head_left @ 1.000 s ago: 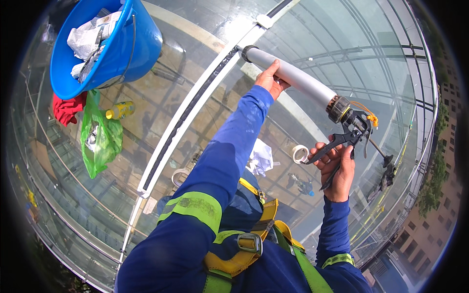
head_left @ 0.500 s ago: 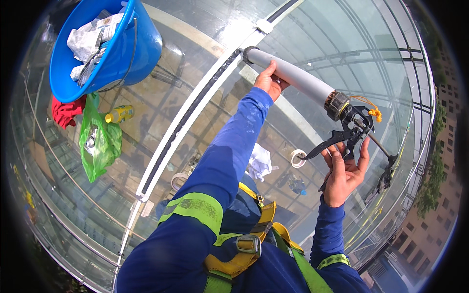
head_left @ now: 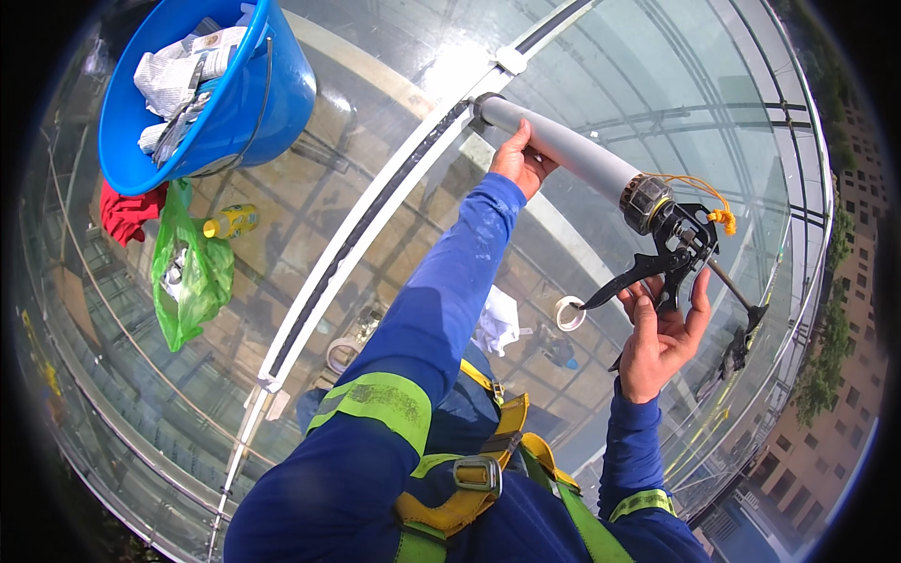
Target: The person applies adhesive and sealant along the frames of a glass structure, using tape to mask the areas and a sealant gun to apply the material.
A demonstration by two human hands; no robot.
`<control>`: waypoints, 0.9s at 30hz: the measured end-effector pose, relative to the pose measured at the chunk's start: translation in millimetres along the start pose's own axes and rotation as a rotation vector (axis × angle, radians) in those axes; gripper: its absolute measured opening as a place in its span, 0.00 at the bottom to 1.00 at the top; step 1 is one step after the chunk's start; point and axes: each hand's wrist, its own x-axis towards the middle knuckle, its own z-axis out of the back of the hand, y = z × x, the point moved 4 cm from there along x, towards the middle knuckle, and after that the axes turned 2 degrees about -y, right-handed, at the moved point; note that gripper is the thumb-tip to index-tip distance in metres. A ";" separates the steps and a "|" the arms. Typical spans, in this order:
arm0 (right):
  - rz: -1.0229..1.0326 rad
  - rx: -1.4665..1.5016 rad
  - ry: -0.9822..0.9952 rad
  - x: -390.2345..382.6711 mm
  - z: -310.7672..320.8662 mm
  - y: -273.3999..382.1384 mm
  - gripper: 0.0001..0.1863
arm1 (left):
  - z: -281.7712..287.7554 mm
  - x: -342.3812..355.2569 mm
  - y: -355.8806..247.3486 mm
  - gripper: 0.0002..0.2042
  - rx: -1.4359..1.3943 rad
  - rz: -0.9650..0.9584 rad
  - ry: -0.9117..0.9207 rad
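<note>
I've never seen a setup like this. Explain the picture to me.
There's no machine here, just a person's bare hands. A fisheye camera on their head looks down, so straight edges curve. The left hand holds the grey tube of a sealant gun; the right hand is at its black handle, grip partly hidden. The gun's far end is by a black seam. On the glass are a blue bucket of crumpled paper, a red cloth, a green bag and a yellow bottle.
</note>
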 end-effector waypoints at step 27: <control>0.175 -0.080 0.047 34.2 -18.8 3.2 0.35 | -31.2 39.7 -2.2 0.20 0.006 -0.023 -0.010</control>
